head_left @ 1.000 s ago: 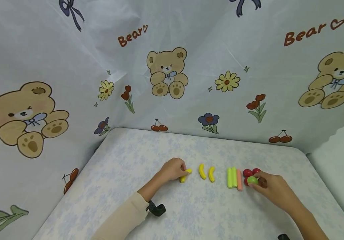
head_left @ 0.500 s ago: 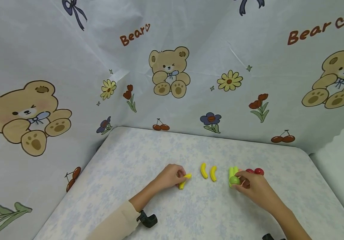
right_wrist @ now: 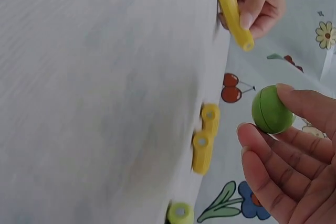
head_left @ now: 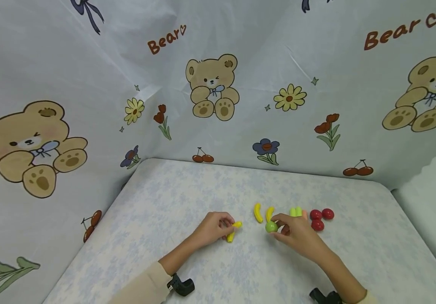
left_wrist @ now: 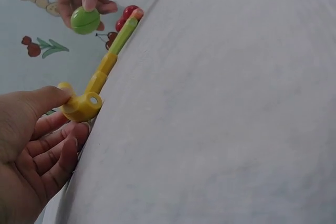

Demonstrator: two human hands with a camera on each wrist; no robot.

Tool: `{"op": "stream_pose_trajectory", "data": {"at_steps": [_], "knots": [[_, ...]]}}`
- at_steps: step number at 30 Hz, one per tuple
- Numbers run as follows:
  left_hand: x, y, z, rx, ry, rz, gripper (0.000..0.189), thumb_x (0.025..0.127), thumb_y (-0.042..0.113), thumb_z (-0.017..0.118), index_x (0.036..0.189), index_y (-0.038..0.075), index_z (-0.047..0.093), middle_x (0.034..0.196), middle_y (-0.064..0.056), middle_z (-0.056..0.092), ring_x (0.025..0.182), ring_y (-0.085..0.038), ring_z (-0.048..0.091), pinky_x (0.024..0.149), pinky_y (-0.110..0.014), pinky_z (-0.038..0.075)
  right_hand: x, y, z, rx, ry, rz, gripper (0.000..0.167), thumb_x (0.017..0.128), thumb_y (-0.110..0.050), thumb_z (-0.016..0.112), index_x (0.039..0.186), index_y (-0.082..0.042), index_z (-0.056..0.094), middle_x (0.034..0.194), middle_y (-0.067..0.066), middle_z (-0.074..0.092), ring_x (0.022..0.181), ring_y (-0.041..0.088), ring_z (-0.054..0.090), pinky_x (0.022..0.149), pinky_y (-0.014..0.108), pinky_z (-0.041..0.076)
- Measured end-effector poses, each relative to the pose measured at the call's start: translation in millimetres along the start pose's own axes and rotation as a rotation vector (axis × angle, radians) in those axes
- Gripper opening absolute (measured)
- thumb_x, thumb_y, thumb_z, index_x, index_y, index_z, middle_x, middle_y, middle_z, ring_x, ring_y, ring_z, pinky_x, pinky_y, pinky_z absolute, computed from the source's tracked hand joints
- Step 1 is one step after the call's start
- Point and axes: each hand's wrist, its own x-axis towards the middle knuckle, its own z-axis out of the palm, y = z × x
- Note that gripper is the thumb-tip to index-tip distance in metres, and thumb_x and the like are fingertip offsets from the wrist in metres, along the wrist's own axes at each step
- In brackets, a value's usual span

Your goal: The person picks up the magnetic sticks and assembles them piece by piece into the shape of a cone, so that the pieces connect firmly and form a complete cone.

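Observation:
My left hand point(head_left: 214, 228) pinches a yellow curved magnetic stick point(head_left: 231, 236) just over the table; its end shows a grey disc in the left wrist view. Between the thumb and fingers of my right hand point(head_left: 301, 234) is a green ball point(right_wrist: 272, 109) with a seam round it, held in the air. Two more yellow curved sticks point(head_left: 258, 213) lie side by side behind the ball, which partly covers one. Past my right hand are two light green straight sticks point(head_left: 295, 212) and an orange one point(head_left: 304, 214), their near parts hidden by the hand.
Three red balls point(head_left: 318, 225) sit grouped right of the sticks. The table point(head_left: 187, 190) has a pale blue patterned cover. A bear-print curtain point(head_left: 240, 139) hangs along its back and left sides.
My right hand has carried the green ball leftward, from the red balls across the straight sticks to the yellow ones. My left hand has shifted slightly nearer, keeping its yellow stick.

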Motion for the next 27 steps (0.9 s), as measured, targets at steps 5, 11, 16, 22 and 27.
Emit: {"op": "stream_pose_trajectory", "data": {"at_steps": [5, 11, 16, 22, 27], "knots": [[0.3, 1.8, 0.5, -0.009, 0.010, 0.012, 0.010, 0.093, 0.023, 0.077, 0.097, 0.014, 0.073, 0.079, 0.006, 0.068, 0.058, -0.013, 0.065, 0.052, -0.029, 0.055, 10.4, -7.1, 12.5, 0.011, 0.021, -0.057, 0.032, 0.082, -0.007, 0.084, 0.111, -0.002, 0.073, 0.087, -0.004, 0.072, 0.068, 0.004, 0.062, 0.061, 0.020, 0.053], [-2.7, 3.3, 2.8, 0.035, 0.032, 0.037, 0.009, 0.092, 0.027, 0.078, 0.095, 0.019, 0.074, 0.079, 0.010, 0.068, 0.057, -0.008, 0.059, 0.051, -0.024, 0.049, 20.2, -11.3, 28.5, 0.019, 0.022, -0.098, 0.030, 0.082, -0.007, 0.084, 0.109, -0.001, 0.074, 0.081, -0.006, 0.069, 0.069, 0.003, 0.060, 0.061, 0.021, 0.052], [-4.8, 2.8, 4.7, 0.075, 0.042, 0.051, 0.011, 0.092, 0.032, 0.077, 0.095, 0.022, 0.075, 0.080, 0.013, 0.068, 0.061, -0.006, 0.059, 0.055, -0.024, 0.049, 26.0, -18.4, 34.9, 0.022, 0.022, -0.083, 0.031, 0.082, -0.003, 0.083, 0.111, -0.002, 0.073, 0.082, -0.005, 0.070, 0.069, 0.006, 0.062, 0.059, 0.020, 0.051], [-5.3, 0.3, 4.5, 0.109, 0.071, 0.064, 0.012, 0.091, 0.036, 0.078, 0.094, 0.024, 0.075, 0.079, 0.015, 0.067, 0.061, -0.005, 0.059, 0.056, -0.024, 0.049, 33.7, -24.9, 41.6, 0.006, 0.024, -0.073, 0.030, 0.082, -0.002, 0.083, 0.111, -0.003, 0.073, 0.085, -0.003, 0.071, 0.072, 0.009, 0.065, 0.060, 0.020, 0.051], [-5.5, -2.1, 4.8, 0.117, 0.064, 0.083, 0.012, 0.091, 0.035, 0.078, 0.094, 0.024, 0.075, 0.078, 0.016, 0.067, 0.059, -0.005, 0.057, 0.054, -0.023, 0.048, 34.3, -27.4, 46.1, 0.028, 0.008, -0.064, 0.028, 0.083, -0.001, 0.082, 0.110, -0.001, 0.073, 0.087, 0.002, 0.073, 0.072, 0.010, 0.065, 0.059, 0.020, 0.051]]}}
